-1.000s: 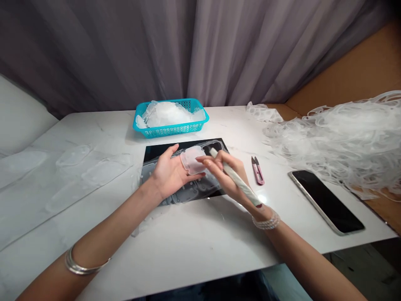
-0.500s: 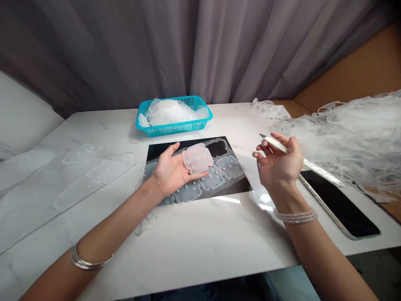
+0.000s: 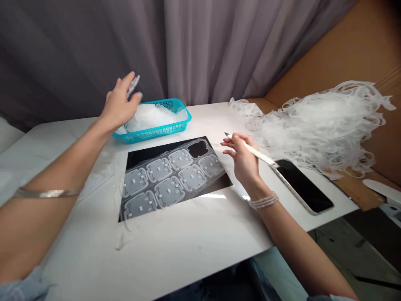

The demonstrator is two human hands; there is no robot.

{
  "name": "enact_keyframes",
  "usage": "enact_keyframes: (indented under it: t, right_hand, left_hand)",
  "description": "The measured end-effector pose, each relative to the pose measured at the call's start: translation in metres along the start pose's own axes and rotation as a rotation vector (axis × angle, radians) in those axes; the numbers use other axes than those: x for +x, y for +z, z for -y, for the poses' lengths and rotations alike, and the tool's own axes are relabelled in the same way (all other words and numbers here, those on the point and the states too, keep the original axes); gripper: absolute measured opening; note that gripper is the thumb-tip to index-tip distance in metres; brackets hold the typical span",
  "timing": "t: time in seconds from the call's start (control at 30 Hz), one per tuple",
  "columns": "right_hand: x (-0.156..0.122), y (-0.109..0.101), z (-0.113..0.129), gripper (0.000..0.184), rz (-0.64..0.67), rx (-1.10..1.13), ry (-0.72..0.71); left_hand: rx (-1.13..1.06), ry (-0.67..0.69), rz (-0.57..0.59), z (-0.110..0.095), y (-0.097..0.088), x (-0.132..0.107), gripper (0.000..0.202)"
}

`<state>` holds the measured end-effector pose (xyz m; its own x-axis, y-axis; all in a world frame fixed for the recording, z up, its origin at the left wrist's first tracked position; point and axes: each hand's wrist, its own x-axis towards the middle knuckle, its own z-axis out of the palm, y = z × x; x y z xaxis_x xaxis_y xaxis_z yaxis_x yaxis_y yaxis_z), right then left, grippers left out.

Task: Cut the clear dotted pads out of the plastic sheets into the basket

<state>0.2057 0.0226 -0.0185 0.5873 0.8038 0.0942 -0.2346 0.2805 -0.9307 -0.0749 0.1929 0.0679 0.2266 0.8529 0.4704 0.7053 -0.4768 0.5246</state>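
My left hand [image 3: 120, 103] is raised over the teal basket [image 3: 175, 124], its fingertips pinching a small translucent plastic piece [image 3: 134, 82]. Several similar clear pieces are heaped in the basket. My right hand [image 3: 242, 158] hovers at the right edge of the black mat [image 3: 139, 154] and grips a slim white craft knife [image 3: 257, 153] with its tip pointing up and left. A clear moulded sheet of rounded square pieces [image 3: 169, 177] lies on the mat, with one cell at its top right cut out.
A dark phone [image 3: 302, 187] lies face up right of my right hand. A large tangle of clear plastic offcuts [image 3: 319, 125] covers the right side, against a brown cardboard wall [image 3: 354, 46]. Grey curtains hang behind the white table [image 3: 188, 246].
My left hand lifted the plastic piece off the mat and carried it up to the basket. My right hand with the knife drew away to the right, then back to the mat's edge. The view swung right.
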Motion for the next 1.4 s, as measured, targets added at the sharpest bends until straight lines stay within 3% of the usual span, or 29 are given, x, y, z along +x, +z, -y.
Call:
enact_keyframes:
  t: [0.07,0.13,0.23,0.33,0.43,0.6,0.97,1.13,1.27,1.4]
  right_hand:
    - [-0.003,0.001,0.002,0.027,0.065,-0.102,-0.052]
    - [-0.007,0.001,0.005,0.026,0.143,-0.199,-0.087]
    - [-0.016,-0.001,0.009,0.028,0.259,-0.294,-0.065]
    - [-0.032,-0.008,0.009,0.029,0.342,-0.45,-0.039]
    - [-0.051,-0.014,0.007,0.023,0.403,-0.694,-0.106]
    - [-0.07,-0.012,0.002,0.019,0.488,-0.932,-0.256]
    - [-0.07,-0.006,-0.013,0.019,0.681,-1.232,-0.619]
    - [-0.083,0.001,-0.006,0.023,0.737,-1.488,-0.644]
    - [-0.093,0.001,0.004,0.025,0.76,-1.52,-0.637]
    - [-0.084,-0.001,-0.001,0.027,0.797,-1.54,-0.72]
  left_hand:
    - [0.247,0.058,0.182,0.001,0.002,0.007,0.085]
    - [0.345,0.116,0.229,-0.007,0.016,-0.014,0.09]
    - [0.234,0.303,0.288,-0.028,0.048,-0.078,0.069]
    - [0.149,0.554,0.53,-0.047,0.07,-0.141,0.051]
    - [0.118,0.626,0.619,-0.054,0.078,-0.17,0.046]
    - [0.157,0.668,0.64,-0.051,0.081,-0.169,0.048]
    - [0.186,0.671,0.641,-0.052,0.081,-0.171,0.048]
    - [0.107,0.622,0.649,-0.05,0.082,-0.171,0.047]
    - [0.072,0.613,0.644,-0.05,0.083,-0.172,0.044]
    - [0.087,0.624,0.653,-0.051,0.082,-0.172,0.045]
